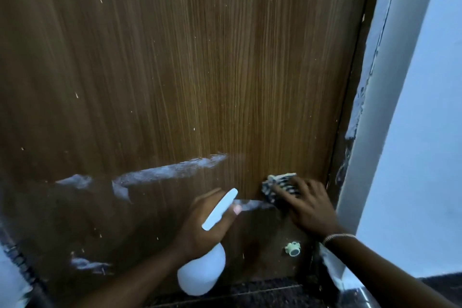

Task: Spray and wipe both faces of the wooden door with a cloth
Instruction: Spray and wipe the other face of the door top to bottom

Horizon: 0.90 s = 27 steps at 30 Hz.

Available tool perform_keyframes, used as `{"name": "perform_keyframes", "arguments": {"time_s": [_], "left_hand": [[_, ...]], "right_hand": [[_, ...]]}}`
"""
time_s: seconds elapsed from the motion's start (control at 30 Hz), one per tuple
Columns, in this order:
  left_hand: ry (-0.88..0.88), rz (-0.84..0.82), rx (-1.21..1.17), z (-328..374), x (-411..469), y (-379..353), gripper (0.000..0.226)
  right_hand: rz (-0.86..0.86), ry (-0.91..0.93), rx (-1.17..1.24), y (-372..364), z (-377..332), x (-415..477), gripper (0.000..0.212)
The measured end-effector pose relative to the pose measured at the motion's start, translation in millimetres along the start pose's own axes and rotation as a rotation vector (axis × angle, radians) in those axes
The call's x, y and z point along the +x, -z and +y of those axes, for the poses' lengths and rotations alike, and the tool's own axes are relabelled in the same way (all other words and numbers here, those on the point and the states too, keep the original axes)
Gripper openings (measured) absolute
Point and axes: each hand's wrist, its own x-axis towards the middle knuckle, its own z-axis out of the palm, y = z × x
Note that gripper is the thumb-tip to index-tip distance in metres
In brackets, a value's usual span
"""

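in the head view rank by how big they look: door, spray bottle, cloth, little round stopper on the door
1. door
2. spray bottle, nearer the camera, so it looks enlarged
3. cloth, partly hidden under the right hand
4. stopper

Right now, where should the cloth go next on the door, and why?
Probably slide the cloth left under the right hand. White streaks show on the wooden door to its left, while the left hand just holds the spray bottle.
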Motion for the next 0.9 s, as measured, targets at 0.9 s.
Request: {"name": "perform_keyframes", "arguments": {"time_s": [0.9], "left_hand": [[0.041,0.093,0.191,-47.8,-65.9,75.4,0.014]], "right_hand": [[0.324,-0.777,0.713,11.5,-156.0,61.7,0.048]]}}
